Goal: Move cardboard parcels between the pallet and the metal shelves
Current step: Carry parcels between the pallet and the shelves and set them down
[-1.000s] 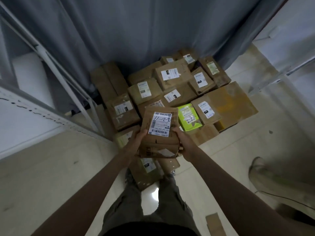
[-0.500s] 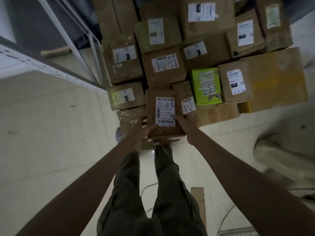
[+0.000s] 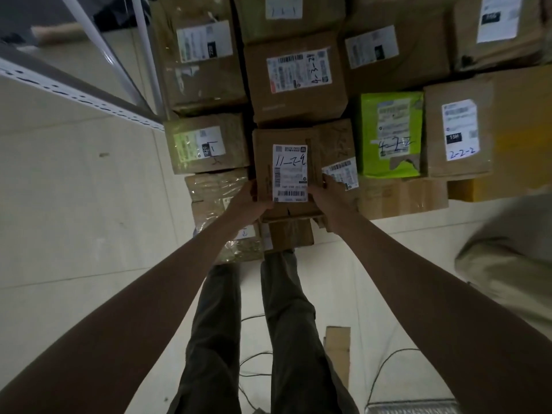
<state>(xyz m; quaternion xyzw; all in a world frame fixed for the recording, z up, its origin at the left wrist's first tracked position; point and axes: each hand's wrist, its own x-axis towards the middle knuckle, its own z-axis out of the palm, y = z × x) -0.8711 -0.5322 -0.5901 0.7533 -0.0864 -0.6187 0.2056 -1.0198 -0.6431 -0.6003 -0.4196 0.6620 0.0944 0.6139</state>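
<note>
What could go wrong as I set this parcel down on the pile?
1. Both hands, left and right, grip the parcel only at its near edge, so it may tip forward.
2. Fingers could get pinched against the neighbouring box.
3. Cables and a cardboard scrap lie by the feet, a trip risk when stepping back.

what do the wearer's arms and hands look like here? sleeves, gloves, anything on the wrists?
Both forearms are bare as far as the frame shows, no sleeves in view. The left hand and right hand wear no gloves. No watch, band or ring shows, though the light is dim.
</note>
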